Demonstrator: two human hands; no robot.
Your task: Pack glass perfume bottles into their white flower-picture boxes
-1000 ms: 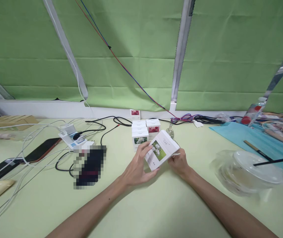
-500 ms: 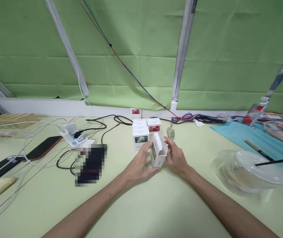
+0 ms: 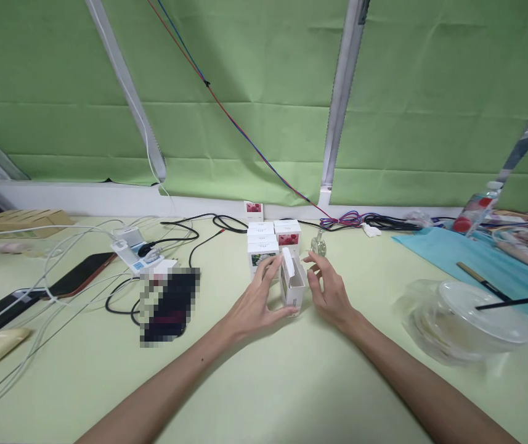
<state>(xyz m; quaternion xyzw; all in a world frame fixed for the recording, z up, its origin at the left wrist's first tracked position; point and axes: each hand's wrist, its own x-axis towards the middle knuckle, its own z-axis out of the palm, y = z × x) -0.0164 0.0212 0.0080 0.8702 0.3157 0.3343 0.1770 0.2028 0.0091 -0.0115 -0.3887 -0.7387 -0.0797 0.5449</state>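
Note:
A small white cardboard box (image 3: 293, 295) stands upright on the table with its top flap raised. My left hand (image 3: 257, 302) is closed around its left side, the thumb on the near lower face and the fingers toward the back. To the right of the box is my right hand (image 3: 331, 293), fingers bent and apart, holding nothing. A clear glass bottle (image 3: 319, 245) stands just beyond the right fingertips. Behind the left hand is a row of closed white boxes (image 3: 262, 246), the nearest with a white-flower picture. Beside them stands a box with a red-flower picture (image 3: 288, 238).
Another red-flower box (image 3: 253, 211) stands by the wall. On the left lie phones (image 3: 79, 275), a charger with cables (image 3: 138, 253) and a pixelated dark item (image 3: 171, 305). A bagged, lidded bowl (image 3: 480, 314) and a blue cloth (image 3: 439, 246) are on the right, with a tilted bottle (image 3: 476, 209).
My right hand has drawn away from the box, leaving a small gap. The box has shifted slightly to the left, and my left fingers have moved higher beside it.

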